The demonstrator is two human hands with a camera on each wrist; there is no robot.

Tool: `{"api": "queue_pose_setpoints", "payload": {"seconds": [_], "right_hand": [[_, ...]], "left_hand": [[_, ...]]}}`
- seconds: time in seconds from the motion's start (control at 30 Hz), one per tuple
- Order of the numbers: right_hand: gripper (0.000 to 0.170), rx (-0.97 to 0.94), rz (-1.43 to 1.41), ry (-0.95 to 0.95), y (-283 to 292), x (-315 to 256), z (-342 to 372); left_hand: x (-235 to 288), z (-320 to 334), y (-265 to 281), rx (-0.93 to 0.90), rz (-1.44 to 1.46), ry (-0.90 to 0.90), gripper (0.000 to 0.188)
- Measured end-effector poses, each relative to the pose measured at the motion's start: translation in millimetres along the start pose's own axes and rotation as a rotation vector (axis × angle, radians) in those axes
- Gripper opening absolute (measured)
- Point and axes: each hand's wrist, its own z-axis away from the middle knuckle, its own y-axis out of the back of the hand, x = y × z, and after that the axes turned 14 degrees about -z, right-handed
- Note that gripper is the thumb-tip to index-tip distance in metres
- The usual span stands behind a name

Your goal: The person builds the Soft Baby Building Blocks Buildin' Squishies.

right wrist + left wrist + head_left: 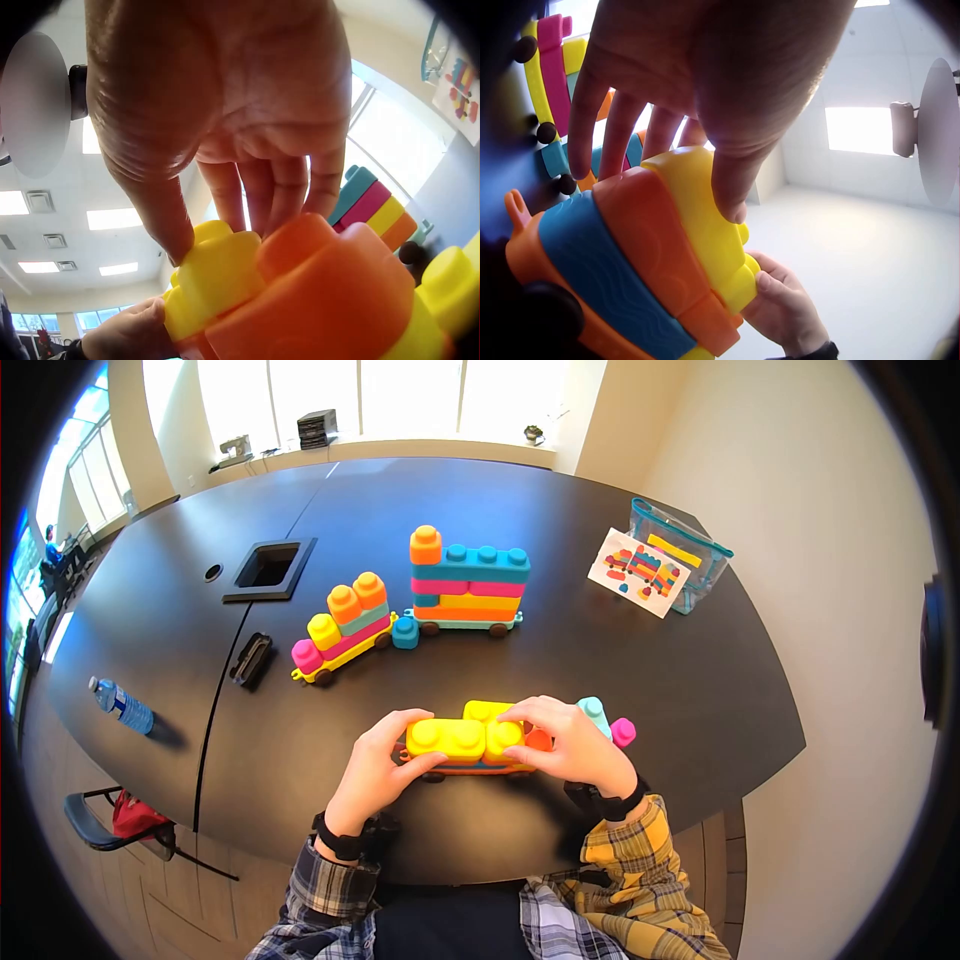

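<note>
My left hand [375,770] grips a long yellow brick [440,738] atop a wheeled block car, thumb on the near side, fingers behind. In the left wrist view that car has an orange base [525,247], a blue layer [607,270] and an orange-red layer [652,232] under the yellow. My right hand [580,745] pinches a smaller yellow brick [217,270] between thumb and fingers, end to end with the long one. Beside it in the right wrist view is a large orange brick [322,292]. Another yellow brick [482,709] shows behind the held ones.
Beyond my hands stand a stepped block car [350,640] and a taller one [470,590], with a teal brick [404,633] between. A pale teal brick [592,712] and pink brick [623,732] lie right. Bottle [122,706], black case [251,660], picture card [638,572] and clear bag [705,575] are farther out.
</note>
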Motion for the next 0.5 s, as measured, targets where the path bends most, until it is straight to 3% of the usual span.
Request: {"api": "queue_pose_setpoints", "payload": {"seconds": [0.13,0.23,0.3,0.5], "right_hand": [[0.036,-0.001,0.054,0.048,-5.0,4.6,2.3],[0.036,0.009,0.023,0.015,-8.2,5.2,5.7],[0.041,0.006,-0.141,-0.135,-10.6,5.8,9.0],[0.043,0.047,-0.143,-0.102,-18.7,11.1,13.7]], "left_hand": [[0.0,0.4,0.4,-0.001,0.0,0.008,0.047],[-0.4,0.6,0.5,-0.008,-0.005,0.012,0.047],[-1.2,0.9,-0.2,-0.004,0.002,0.01,0.048],[-1.8,1.8,1.6,-0.04,0.025,0.059,0.048]]}}
